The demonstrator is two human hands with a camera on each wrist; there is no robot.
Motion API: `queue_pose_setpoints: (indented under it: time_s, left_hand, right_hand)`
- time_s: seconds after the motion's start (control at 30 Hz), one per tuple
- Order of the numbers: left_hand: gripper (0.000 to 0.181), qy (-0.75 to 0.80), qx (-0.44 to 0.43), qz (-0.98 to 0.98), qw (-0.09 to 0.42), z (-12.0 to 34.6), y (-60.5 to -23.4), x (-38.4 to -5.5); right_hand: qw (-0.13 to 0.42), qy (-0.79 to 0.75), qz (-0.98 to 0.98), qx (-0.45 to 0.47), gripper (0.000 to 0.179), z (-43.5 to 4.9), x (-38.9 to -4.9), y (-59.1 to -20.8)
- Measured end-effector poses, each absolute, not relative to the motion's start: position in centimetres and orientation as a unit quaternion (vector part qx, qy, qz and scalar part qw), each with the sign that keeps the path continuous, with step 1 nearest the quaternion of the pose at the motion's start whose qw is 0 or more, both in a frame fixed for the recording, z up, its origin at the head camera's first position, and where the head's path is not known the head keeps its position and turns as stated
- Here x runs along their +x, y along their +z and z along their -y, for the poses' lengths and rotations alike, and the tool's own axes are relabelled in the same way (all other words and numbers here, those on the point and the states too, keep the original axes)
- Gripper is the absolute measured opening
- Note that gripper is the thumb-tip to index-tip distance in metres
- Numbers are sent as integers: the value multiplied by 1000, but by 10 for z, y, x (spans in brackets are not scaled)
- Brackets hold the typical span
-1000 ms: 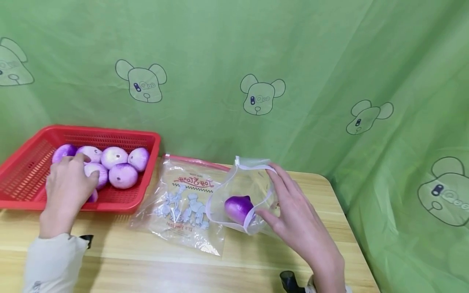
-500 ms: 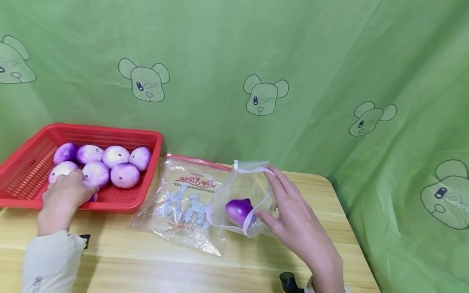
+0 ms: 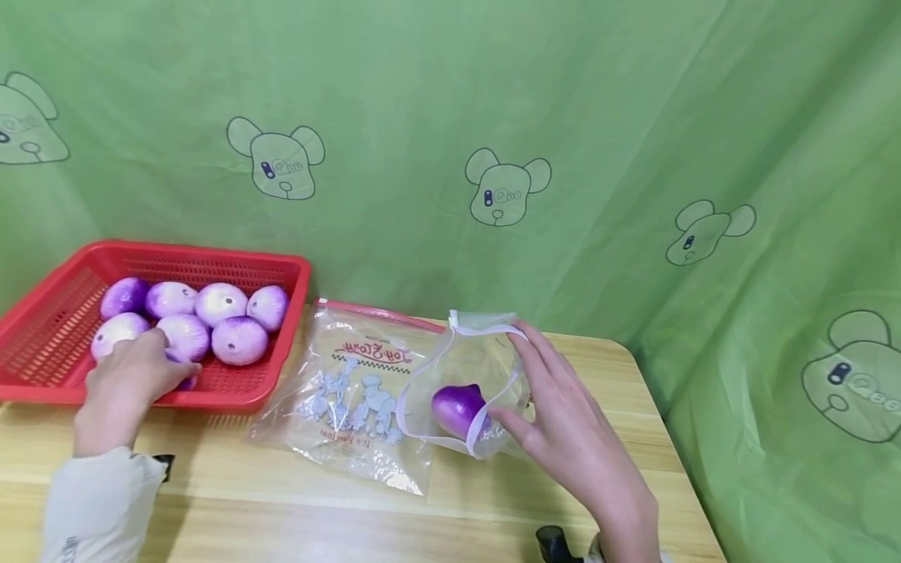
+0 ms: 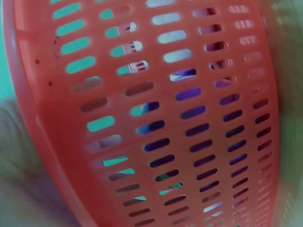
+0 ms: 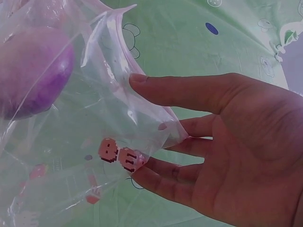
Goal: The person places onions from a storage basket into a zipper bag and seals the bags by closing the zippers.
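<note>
In the head view my left hand (image 3: 130, 383) reaches over the near rim of a red perforated basket (image 3: 281, 352). Its fingers are around a purple onion (image 3: 187, 383), mostly hidden under the hand. Several purple-and-white onions (image 3: 240, 340) lie around it. My right hand (image 3: 580, 422) holds the white-edged mouth of a clear zip bag (image 3: 415, 383), thumb at the lower edge and fingers at the upper. One purple onion (image 3: 456, 408) lies inside this bag. In the right wrist view the thumb (image 5: 175, 90) and fingers are on either side of the bag's edge.
A flat clear zip bag (image 3: 359, 453) with printed blue figures and a red zip lies between the basket and the held bag. The wooden table (image 3: 281, 524) ends at a rounded right corner. Behind hangs a green curtain (image 3: 394, 94) with bear-head prints.
My left hand has shifted from above the onions down to the near-side onion, uncovering a pale one behind it. My right hand keeps its hold on the bag, nearly still.
</note>
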State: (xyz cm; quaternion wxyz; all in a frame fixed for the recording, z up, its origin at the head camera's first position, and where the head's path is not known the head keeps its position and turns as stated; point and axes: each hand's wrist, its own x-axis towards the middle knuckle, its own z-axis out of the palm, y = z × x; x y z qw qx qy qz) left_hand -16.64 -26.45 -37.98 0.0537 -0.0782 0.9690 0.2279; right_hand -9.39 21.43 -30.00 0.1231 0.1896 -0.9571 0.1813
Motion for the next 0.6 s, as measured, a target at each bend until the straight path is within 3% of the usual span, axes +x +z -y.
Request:
queue_pose_setpoints:
  time_s: [0.6]
  left_hand:
    - [47,225,-76,-971,-13,244,-370,-162]
  right_hand:
    - [120,182,957,192,91,-216,-94,-301]
